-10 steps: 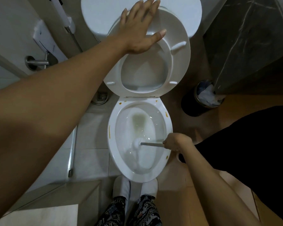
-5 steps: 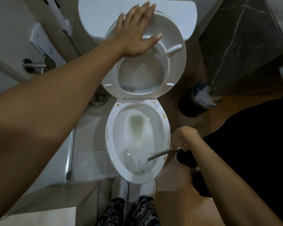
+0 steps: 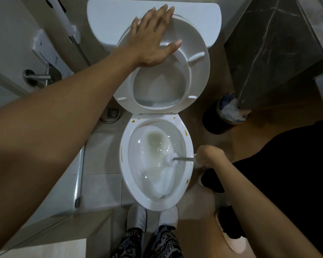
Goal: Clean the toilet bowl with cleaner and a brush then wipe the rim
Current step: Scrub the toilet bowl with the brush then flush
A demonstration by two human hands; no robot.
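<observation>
Pale floor tiles are seen on the left of a small bathroom, with a dark marble-patterned cabinet at the upper right and a round drain grate set in the floor beside the toilet's base. A white toilet bowl is viewed from above, its seat raised against the cistern. The seat is pressed back by the left hand, whose fingers are laid flat and spread across its upper edge. The brush is held inside the bowl, its white head resting against the right inner wall above foamy water, its grey handle crossing the rim. The handle is gripped by the right hand, whose fingers are curled round it just outside the bowl. Yellow-orange smears are visible at several spots on the rim. A black bin holding crumpled paper is placed right of the bowl. Two white slippers are seen below the bowl's front edge.
</observation>
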